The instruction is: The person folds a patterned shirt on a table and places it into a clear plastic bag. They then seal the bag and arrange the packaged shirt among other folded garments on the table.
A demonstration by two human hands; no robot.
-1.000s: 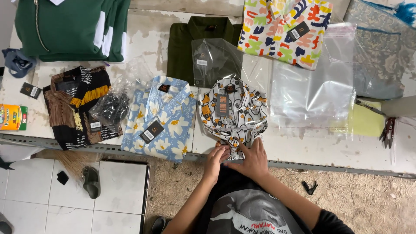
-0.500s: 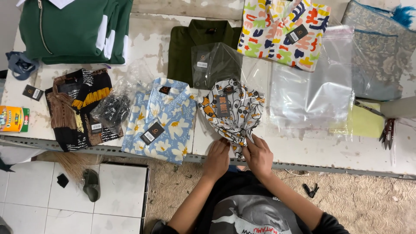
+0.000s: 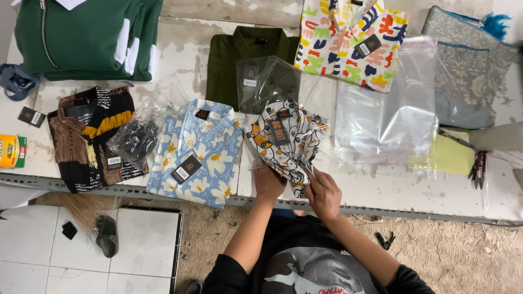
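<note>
A folded white shirt with an orange and black print [image 3: 287, 140] lies partly inside a clear plastic bag at the table's front edge. My left hand [image 3: 269, 182] grips its lower left corner. My right hand [image 3: 323, 191] holds the lower right edge of the same shirt and bag. A black hang tag sits on the shirt's collar area. To the left lies a folded light-blue floral shirt [image 3: 197, 151] with its own black tag.
On the white table [image 3: 381, 188] are a green jacket [image 3: 87, 35], an olive shirt [image 3: 239, 60], a multicolour shirt [image 3: 348, 41], a brown and black shirt [image 3: 90, 136], clear empty bags [image 3: 387, 117], a patterned grey cloth [image 3: 468, 76], a yellow cloth [image 3: 452, 155] and a small yellow box [image 3: 12, 151].
Both hands have pulled the printed shirt toward the table's front edge and bunched its lower end; the shirt now sits more upright and narrower than a second ago.
</note>
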